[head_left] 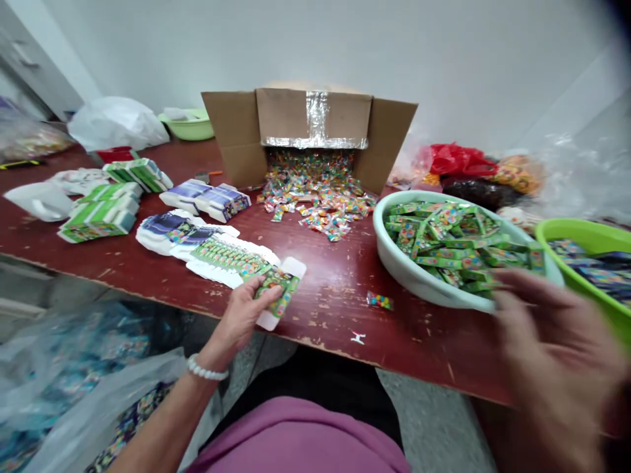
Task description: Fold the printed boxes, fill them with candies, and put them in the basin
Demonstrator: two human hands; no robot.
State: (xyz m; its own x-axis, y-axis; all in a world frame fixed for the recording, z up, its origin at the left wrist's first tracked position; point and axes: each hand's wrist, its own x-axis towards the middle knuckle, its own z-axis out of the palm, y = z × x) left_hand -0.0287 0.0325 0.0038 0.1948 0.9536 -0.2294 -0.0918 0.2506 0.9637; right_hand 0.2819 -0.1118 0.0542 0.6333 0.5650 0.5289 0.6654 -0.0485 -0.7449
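My left hand (245, 310), a pale bead bracelet on its wrist, is closed on a flattened green candy box (283, 295) with white end flaps. Beside it lies a fanned row of flat green boxes (229, 255), running on into dark blue ones (170, 230). My right hand (557, 348) is smeared by motion at the near rim of a pale green basin (424, 286). That basin holds many filled green boxes (444, 243). Whether the right fingers hold anything cannot be made out. Between the hands lies one small candy packet (379, 301).
An open cardboard box (315, 118) spills candy packets (320, 197) onto the dark red table (340, 315). Bundled green cartons (103, 210) and blue cartons (207, 198) stand at left. A lime basin (582, 230) with dark packs sits at far right. Plastic bags (98, 368) fill the lower left.
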